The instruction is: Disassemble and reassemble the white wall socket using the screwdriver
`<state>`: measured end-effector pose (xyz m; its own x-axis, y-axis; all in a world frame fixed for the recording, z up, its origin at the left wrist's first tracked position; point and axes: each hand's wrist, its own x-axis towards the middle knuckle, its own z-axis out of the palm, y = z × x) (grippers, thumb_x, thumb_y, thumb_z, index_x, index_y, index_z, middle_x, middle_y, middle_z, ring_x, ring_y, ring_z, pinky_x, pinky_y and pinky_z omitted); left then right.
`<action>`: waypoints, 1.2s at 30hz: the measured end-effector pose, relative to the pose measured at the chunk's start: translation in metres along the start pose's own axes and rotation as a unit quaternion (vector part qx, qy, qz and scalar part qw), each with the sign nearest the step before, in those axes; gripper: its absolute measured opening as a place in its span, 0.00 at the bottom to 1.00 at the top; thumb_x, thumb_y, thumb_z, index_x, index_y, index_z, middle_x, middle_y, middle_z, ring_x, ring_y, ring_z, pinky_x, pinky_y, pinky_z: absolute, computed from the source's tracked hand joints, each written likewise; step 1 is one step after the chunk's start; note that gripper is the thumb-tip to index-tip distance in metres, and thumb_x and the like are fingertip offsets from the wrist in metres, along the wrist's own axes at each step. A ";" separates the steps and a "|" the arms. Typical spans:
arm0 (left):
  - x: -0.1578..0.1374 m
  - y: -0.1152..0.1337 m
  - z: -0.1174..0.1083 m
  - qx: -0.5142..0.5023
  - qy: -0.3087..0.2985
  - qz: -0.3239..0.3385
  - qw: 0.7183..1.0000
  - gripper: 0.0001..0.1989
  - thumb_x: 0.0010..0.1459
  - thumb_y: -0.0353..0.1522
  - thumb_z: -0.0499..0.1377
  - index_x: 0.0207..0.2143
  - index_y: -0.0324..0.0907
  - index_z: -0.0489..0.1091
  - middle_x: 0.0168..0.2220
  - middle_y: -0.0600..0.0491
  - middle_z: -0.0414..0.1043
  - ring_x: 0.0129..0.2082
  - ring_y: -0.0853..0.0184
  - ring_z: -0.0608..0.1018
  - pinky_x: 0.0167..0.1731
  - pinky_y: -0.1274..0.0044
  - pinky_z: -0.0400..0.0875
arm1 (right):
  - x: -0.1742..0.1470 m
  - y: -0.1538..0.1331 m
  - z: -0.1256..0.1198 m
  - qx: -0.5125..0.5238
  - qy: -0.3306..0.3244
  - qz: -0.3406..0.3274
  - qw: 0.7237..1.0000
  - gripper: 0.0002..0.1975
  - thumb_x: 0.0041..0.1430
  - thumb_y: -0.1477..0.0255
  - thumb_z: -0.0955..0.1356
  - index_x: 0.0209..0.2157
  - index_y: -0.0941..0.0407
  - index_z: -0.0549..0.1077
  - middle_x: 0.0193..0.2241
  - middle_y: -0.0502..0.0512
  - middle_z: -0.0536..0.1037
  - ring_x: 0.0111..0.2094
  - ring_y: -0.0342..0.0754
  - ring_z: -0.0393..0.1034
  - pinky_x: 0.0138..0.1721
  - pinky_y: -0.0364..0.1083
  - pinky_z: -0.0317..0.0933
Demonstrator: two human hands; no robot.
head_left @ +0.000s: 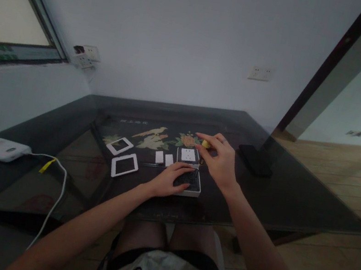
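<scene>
The left hand point(167, 180) covers part of a dark-faced socket module point(189, 182). A small yellow object point(206, 144) at the right hand's point(220, 160) fingertips is too small to identify.

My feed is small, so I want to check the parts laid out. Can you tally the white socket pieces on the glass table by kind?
Square frames: 2
Small rectangular pieces: 2
Socket face plate: 1
Socket module with dark top, under the left hand: 1
Total: 6
</scene>
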<state>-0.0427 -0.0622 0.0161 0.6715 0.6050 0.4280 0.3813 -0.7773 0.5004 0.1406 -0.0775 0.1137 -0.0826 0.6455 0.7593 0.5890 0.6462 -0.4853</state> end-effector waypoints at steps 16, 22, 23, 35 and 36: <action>0.000 0.000 -0.001 -0.002 -0.002 0.006 1.000 0.22 0.59 0.36 0.57 0.56 0.42 0.64 0.56 0.43 0.63 0.58 0.56 0.66 0.58 0.62 0.61 | -0.005 -0.005 0.015 0.044 0.066 0.037 0.996 0.07 0.55 0.67 0.71 0.37 0.52 0.75 0.37 0.54 0.70 0.38 0.49 0.69 0.39 0.48 0.66; 0.001 0.002 -0.002 0.002 -0.007 0.001 1.000 0.22 0.59 0.36 0.57 0.55 0.44 0.64 0.56 0.43 0.64 0.57 0.57 0.66 0.58 0.62 0.61 | -0.004 0.000 0.015 0.080 0.020 0.036 0.996 0.15 0.59 0.72 0.67 0.49 0.48 0.72 0.35 0.53 0.74 0.38 0.48 0.70 0.42 0.49 0.66; 0.001 0.002 -0.002 0.001 -0.006 0.001 1.000 0.22 0.59 0.36 0.57 0.55 0.44 0.64 0.56 0.43 0.64 0.57 0.57 0.66 0.58 0.62 0.61 | -0.004 0.001 0.013 0.095 -0.006 0.030 0.995 0.17 0.61 0.71 0.65 0.52 0.48 0.70 0.38 0.53 0.75 0.39 0.48 0.71 0.43 0.50 0.66; 0.001 0.001 -0.003 0.011 -0.007 0.006 1.000 0.22 0.59 0.37 0.57 0.55 0.41 0.64 0.56 0.43 0.64 0.58 0.57 0.66 0.59 0.63 0.61 | -0.001 0.003 0.009 -0.004 0.015 0.018 1.000 0.11 0.54 0.68 0.71 0.40 0.53 0.73 0.37 0.56 0.72 0.38 0.51 0.69 0.38 0.50 0.67; 0.001 0.001 -0.003 0.009 -0.009 0.007 1.000 0.22 0.59 0.37 0.57 0.55 0.42 0.64 0.56 0.43 0.64 0.58 0.57 0.66 0.59 0.63 0.61 | -0.001 0.003 0.008 0.006 0.006 0.019 1.000 0.12 0.55 0.69 0.70 0.42 0.52 0.73 0.37 0.55 0.72 0.38 0.51 0.70 0.39 0.50 0.67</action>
<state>-0.0440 -0.0617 0.0190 0.6876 0.5912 0.4216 0.3827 -0.7884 0.4816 0.1361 -0.0728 0.1083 -0.0511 0.6647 0.7453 0.5826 0.6260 -0.5184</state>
